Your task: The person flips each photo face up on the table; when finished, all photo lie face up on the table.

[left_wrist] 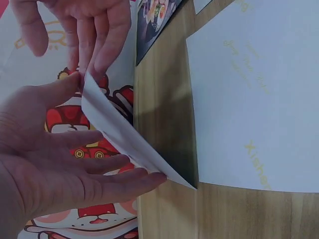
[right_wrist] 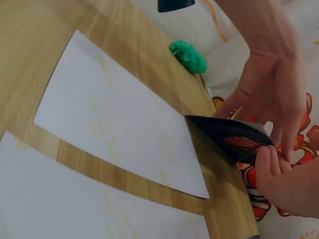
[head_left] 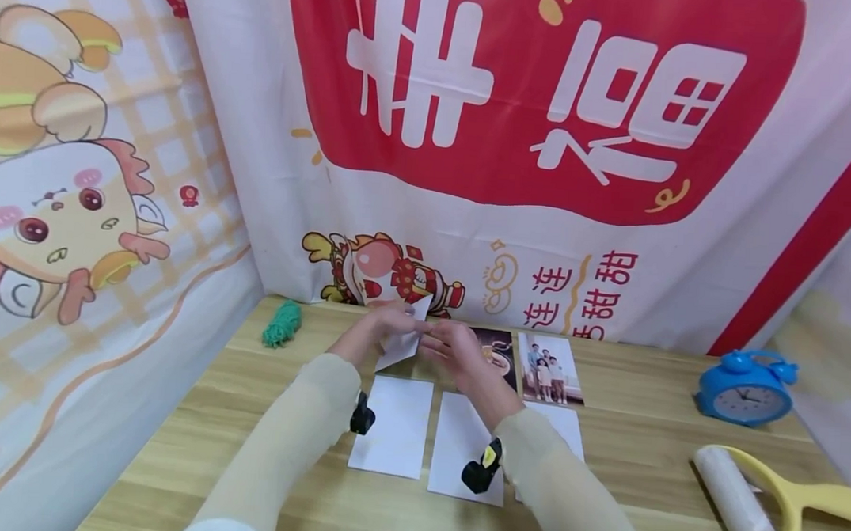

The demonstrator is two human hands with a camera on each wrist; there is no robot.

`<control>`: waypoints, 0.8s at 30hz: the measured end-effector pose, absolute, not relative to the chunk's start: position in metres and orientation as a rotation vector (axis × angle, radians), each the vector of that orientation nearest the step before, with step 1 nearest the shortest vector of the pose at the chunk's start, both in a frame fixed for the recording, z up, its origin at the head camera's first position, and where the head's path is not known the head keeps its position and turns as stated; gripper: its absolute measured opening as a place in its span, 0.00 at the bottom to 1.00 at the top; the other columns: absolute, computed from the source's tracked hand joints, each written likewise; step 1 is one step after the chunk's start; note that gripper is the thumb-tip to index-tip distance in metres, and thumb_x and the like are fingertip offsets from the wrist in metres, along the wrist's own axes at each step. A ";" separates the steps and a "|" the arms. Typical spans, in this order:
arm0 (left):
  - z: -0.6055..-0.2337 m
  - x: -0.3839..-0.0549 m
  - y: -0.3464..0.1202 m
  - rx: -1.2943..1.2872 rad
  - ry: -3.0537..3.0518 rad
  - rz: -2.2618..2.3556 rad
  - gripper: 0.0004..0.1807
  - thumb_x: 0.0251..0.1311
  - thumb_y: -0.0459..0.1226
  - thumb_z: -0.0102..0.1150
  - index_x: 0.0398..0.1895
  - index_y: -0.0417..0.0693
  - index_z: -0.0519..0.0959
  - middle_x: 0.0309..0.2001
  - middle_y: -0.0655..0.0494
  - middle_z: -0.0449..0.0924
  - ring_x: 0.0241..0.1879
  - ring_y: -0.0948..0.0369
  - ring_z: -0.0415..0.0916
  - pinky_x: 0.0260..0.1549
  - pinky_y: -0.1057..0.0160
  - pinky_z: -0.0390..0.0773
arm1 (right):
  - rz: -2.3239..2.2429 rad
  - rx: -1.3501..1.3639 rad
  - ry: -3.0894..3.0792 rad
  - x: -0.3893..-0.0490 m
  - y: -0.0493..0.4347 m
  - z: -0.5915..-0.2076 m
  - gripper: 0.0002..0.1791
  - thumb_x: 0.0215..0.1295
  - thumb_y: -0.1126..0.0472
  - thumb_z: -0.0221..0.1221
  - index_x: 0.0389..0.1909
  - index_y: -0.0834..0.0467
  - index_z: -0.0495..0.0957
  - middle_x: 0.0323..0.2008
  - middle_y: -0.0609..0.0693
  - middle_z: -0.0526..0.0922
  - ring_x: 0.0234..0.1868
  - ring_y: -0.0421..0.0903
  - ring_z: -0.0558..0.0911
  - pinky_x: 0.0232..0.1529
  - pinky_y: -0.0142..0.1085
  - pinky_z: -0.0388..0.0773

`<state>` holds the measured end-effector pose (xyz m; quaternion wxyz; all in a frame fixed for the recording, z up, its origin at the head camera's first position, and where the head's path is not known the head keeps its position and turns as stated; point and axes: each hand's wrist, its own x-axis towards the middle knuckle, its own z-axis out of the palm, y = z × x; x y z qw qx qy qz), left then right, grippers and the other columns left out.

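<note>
At the back of the table, both hands hold a photo print (head_left: 399, 350) tilted up on its lower edge. A reddish image on a dark ground shows on one side of the print (right_wrist: 239, 140); its other side is white. My left hand (head_left: 393, 321) grips it, thumb at the upper corner and fingers spread along the white side, as the left wrist view shows. Fingers of my right hand (right_wrist: 286, 181) curl at the same upper corner, close to the left thumb. In front lie white-side-up prints (head_left: 391, 429), (left_wrist: 249, 99) bearing faint yellow lettering.
Right of the hands lie a food photo (head_left: 498, 354), partly covered by the right arm, and a family photo (head_left: 551, 369). Green string (head_left: 282, 323) sits at the back left. A blue alarm clock (head_left: 746, 390) and a yellow-handled lint roller (head_left: 779, 503) stand right. Printed cloth hangs behind.
</note>
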<state>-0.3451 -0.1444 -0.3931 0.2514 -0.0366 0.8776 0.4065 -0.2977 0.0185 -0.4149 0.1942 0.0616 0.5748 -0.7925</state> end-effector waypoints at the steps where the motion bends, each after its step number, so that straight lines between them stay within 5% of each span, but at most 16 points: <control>1: -0.392 -0.345 -0.145 -0.112 2.365 1.130 0.45 0.71 0.54 0.58 0.83 0.48 0.53 0.83 0.39 0.48 0.79 0.36 0.56 0.66 0.31 0.75 | -2.228 0.172 1.598 -0.297 0.017 -0.415 0.28 0.78 0.61 0.43 0.75 0.66 0.60 0.75 0.66 0.68 0.73 0.61 0.72 0.80 0.51 0.67; 7: -0.387 -0.347 -0.146 -0.182 2.232 1.287 0.40 0.74 0.45 0.56 0.83 0.48 0.53 0.83 0.41 0.50 0.80 0.33 0.53 0.65 0.29 0.74 | -2.259 0.173 1.526 -0.296 0.009 -0.417 0.30 0.75 0.61 0.44 0.75 0.67 0.60 0.77 0.68 0.63 0.75 0.63 0.69 0.80 0.52 0.66; 14: -0.379 -0.343 -0.144 -0.211 2.281 1.330 0.32 0.73 0.39 0.56 0.77 0.43 0.64 0.77 0.42 0.60 0.75 0.34 0.63 0.60 0.38 0.83 | -2.128 0.138 1.619 -0.295 0.004 -0.424 0.29 0.75 0.61 0.45 0.75 0.65 0.60 0.75 0.66 0.66 0.73 0.62 0.71 0.79 0.54 0.67; 17: -0.374 -0.339 -0.142 -0.186 2.385 1.298 0.14 0.71 0.34 0.56 0.55 0.37 0.77 0.56 0.43 0.74 0.60 0.41 0.76 0.55 0.44 0.87 | -2.009 0.085 1.749 -0.296 0.000 -0.429 0.31 0.74 0.62 0.47 0.77 0.62 0.58 0.72 0.64 0.68 0.70 0.62 0.73 0.76 0.55 0.70; 19: -0.371 -0.337 -0.139 -0.159 2.483 1.250 0.04 0.68 0.31 0.54 0.34 0.40 0.76 0.37 0.49 0.73 0.44 0.48 0.80 0.50 0.48 0.90 | -1.954 0.037 1.830 -0.296 -0.003 -0.432 0.33 0.73 0.62 0.49 0.78 0.62 0.57 0.71 0.64 0.69 0.70 0.62 0.73 0.75 0.55 0.71; 21: -0.368 -0.337 -0.138 -0.115 2.622 1.133 0.13 0.63 0.29 0.52 0.21 0.46 0.66 0.24 0.57 0.63 0.28 0.57 0.76 0.38 0.56 0.90 | -1.913 -0.025 1.910 -0.296 -0.004 -0.434 0.35 0.71 0.62 0.50 0.79 0.62 0.57 0.72 0.65 0.69 0.70 0.61 0.72 0.74 0.56 0.71; 24: -0.364 -0.336 -0.135 -0.089 2.799 0.950 0.16 0.58 0.28 0.52 0.17 0.50 0.62 0.18 0.60 0.60 0.20 0.62 0.69 0.22 0.65 0.76 | -1.830 -0.120 2.050 -0.297 -0.006 -0.436 0.37 0.70 0.60 0.55 0.79 0.59 0.59 0.76 0.63 0.68 0.74 0.59 0.70 0.77 0.56 0.68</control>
